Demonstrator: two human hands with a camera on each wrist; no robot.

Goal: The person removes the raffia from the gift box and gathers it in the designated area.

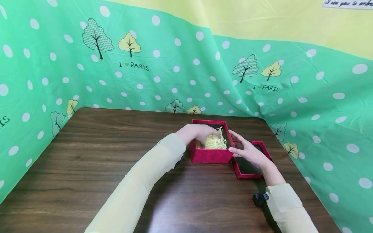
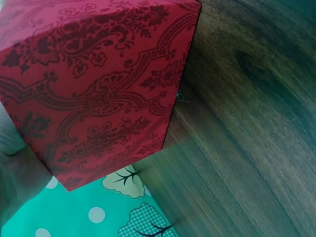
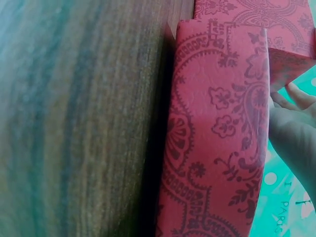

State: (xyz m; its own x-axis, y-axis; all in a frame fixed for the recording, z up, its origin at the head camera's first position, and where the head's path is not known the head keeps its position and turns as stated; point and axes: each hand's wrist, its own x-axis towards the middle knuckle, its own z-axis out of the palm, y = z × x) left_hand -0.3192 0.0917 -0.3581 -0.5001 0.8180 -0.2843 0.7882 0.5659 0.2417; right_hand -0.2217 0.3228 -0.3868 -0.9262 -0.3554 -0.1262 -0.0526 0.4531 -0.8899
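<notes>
A red box [image 1: 212, 156] with a dark floral pattern stands uncovered on the table, pale yellow shredded paper [image 1: 215, 142] inside it. My left hand [image 1: 201, 132] reaches over the box's left wall into the paper, where its fingertips are hidden. In the left wrist view, the patterned box wall [image 2: 98, 89] blocks sight of those fingers; only part of the hand shows at the left edge. My right hand [image 1: 249, 152] rests against the box's right side, fingers and thumb extended and spread. Beneath that hand lies a shallow red lid [image 1: 247, 176], its dark inside facing up.
The brown wooden table [image 1: 96, 168] extends left and toward me. A green polka-dot cloth [image 1: 175, 81] hangs behind the table and along both sides. In the right wrist view, the lid's side wall [image 3: 215, 128] stands close in front of the camera.
</notes>
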